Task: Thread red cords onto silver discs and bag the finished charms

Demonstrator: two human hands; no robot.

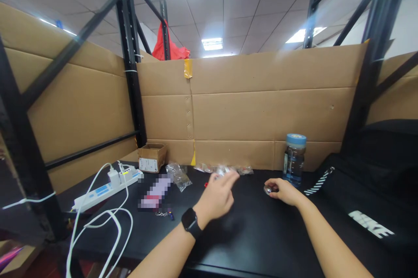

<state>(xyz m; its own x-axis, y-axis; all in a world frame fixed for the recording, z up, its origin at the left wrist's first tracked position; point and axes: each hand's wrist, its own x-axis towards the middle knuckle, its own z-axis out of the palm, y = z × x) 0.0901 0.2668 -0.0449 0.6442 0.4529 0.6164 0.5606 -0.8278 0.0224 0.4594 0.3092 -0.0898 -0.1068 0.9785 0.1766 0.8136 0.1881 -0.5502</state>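
Note:
My left hand (218, 195), with a black watch (191, 222) on its wrist, is raised above the middle of the black table (254, 234). Its fingers point toward small clear plastic packets (246, 170) along the cardboard wall; whether it holds anything is hidden. A small red item (206, 185) shows just left of its fingers. My right hand (282, 191) rests on the table to the right, its fingers closed round a small shiny object (268, 189). Right behind that hand stands a clear bottle (294, 160) with a blue lid.
On the left lie a white power strip (107, 189) with looping cables, an open small cardboard box (152, 158), a crumpled plastic bag (179, 176), a blurred flat item (156, 193) and a keychain (171, 215). A black bag (372, 199) covers the right side.

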